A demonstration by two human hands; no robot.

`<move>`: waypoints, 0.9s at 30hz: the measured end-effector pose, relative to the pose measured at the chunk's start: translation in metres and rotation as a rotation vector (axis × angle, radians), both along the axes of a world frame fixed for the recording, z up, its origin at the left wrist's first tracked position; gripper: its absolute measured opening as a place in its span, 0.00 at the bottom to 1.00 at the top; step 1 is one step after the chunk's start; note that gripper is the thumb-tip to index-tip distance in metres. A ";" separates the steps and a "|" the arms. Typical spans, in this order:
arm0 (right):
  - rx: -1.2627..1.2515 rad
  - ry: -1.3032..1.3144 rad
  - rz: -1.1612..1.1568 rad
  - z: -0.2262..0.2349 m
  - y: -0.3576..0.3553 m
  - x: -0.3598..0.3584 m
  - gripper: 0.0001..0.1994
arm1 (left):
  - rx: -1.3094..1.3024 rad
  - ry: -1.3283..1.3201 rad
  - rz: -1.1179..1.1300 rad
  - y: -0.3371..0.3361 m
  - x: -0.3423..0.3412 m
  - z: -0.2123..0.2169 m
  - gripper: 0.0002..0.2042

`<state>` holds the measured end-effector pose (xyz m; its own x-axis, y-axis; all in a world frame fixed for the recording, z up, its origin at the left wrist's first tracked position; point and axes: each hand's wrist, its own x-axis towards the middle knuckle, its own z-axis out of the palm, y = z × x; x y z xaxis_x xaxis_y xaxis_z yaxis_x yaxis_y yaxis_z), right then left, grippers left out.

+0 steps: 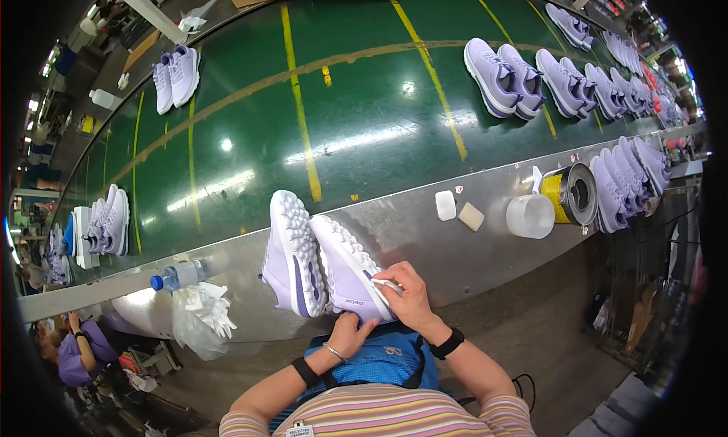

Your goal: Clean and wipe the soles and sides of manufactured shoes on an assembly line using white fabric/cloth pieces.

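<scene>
A small white tool (387, 285) is pinched between the fingers of the right hand (408, 295) and pressed to the side of a lilac shoe (350, 272) lying sole-up on the metal ledge (425, 225). The heel end of that shoe is cupped from below by the left hand (350, 334), its fingers curled closed around the edge. A second lilac shoe (293, 253), also sole-up, is set touching the first on its left. Further left of the shoes, a plastic bottle (177, 275) with a blue cap is laid beside crumpled white gloves (208, 304). To the right of the shoes, two small blocks (459, 210), a white cup (530, 216) and a yellow can (569, 194) are placed along the ledge. Beyond the shoes, more lilac pairs (531, 79) are carried on the green conveyor belt (364, 119).
</scene>
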<state>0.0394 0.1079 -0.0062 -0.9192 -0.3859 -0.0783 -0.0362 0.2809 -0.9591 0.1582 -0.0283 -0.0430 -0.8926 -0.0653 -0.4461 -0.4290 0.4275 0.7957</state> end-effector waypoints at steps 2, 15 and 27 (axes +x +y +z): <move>0.004 -0.045 0.013 0.000 0.000 0.002 0.08 | -0.060 -0.069 -0.073 -0.004 0.002 0.004 0.19; -0.052 -0.165 -0.135 -0.003 -0.013 0.006 0.05 | -0.376 0.321 0.025 -0.012 -0.054 0.053 0.47; -0.026 -0.319 -0.070 -0.012 -0.011 -0.003 0.06 | -0.386 0.284 0.000 -0.009 -0.048 0.028 0.57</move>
<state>0.0360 0.0966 -0.0180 -0.8743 -0.3287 -0.3571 0.2852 0.2475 -0.9260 0.1101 -0.0374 -0.0153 -0.9755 -0.1787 -0.1280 -0.2181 0.7147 0.6646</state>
